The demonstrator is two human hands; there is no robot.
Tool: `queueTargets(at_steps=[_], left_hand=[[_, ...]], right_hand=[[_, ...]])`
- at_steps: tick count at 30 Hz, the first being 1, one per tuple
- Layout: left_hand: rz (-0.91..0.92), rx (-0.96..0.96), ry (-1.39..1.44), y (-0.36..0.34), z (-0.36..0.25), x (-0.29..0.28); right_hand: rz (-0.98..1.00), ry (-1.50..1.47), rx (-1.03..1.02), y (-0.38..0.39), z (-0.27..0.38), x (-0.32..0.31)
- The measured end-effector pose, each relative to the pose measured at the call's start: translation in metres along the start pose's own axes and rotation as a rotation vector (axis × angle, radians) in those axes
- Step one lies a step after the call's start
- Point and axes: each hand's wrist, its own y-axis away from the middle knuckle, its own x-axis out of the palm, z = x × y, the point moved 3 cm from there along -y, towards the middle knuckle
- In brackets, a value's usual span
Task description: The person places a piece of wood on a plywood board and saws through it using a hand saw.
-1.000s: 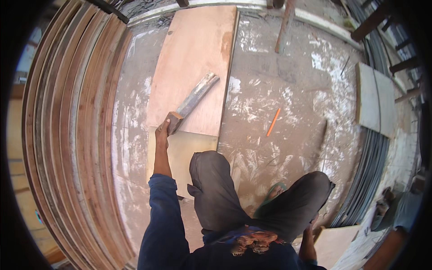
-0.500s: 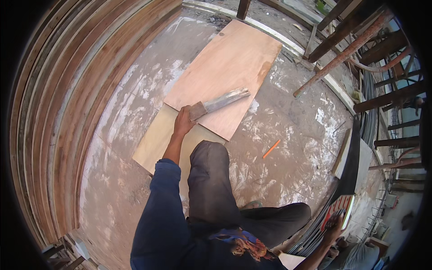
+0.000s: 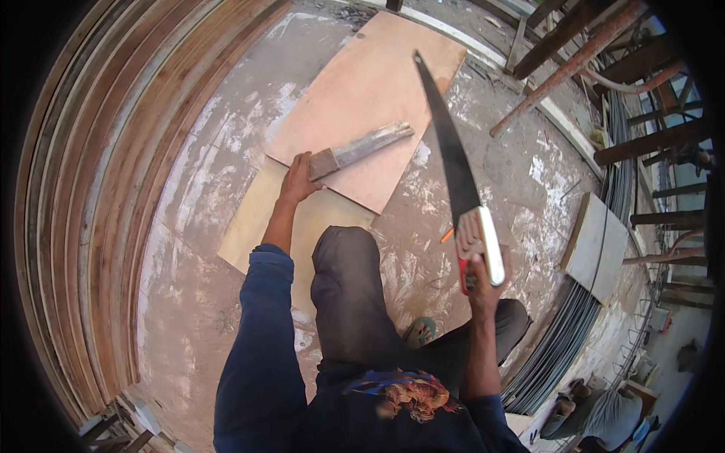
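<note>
Left hand (image 3: 298, 181) has its fingers curled around the near end of a worn wood piece (image 3: 370, 146), which lies slantwise over the pinkish plywood sheet (image 3: 355, 83). Right hand (image 3: 485, 285) has a closed grip on a handsaw (image 3: 459, 177), red-and-white handle, dark blade pointing away from the body.

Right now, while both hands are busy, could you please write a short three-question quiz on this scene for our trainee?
1. Which hand holds the saw?
2. True or false: the saw's tip points toward the person's lap.
3. What does the left hand touch?
A) the stack of planks
B) the brown-and-grey block
C) the bundle of rods

Key:
1. The right hand.
2. False; it points away.
3. B.
</note>
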Motion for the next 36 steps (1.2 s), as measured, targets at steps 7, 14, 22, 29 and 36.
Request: queueTargets(at_steps=[7,14,22,29,36], left_hand=[[0.109,0.04,-0.234,-0.016,-0.03,0.004],[0.043,-0.042,-0.285,-0.018,-0.024,0.009],[0.015,-0.059,-0.306,-0.02,-0.023,0.013],[0.011,-0.08,-0.339,-0.02,-0.024,0.014],[0.073,-0.081,-0.464,-0.02,-0.035,0.01]], right_hand=[[0.263,0.004,-0.127,0.003,-0.047,0.111],[0.388,-0.021,-0.109,0.015,-0.093,0.137],[0.416,-0.019,-0.127,0.012,-0.112,0.141],[0.423,0.0,-0.166,0.021,-0.109,0.147],[0.475,0.05,-0.08,0.027,-0.112,0.149]])
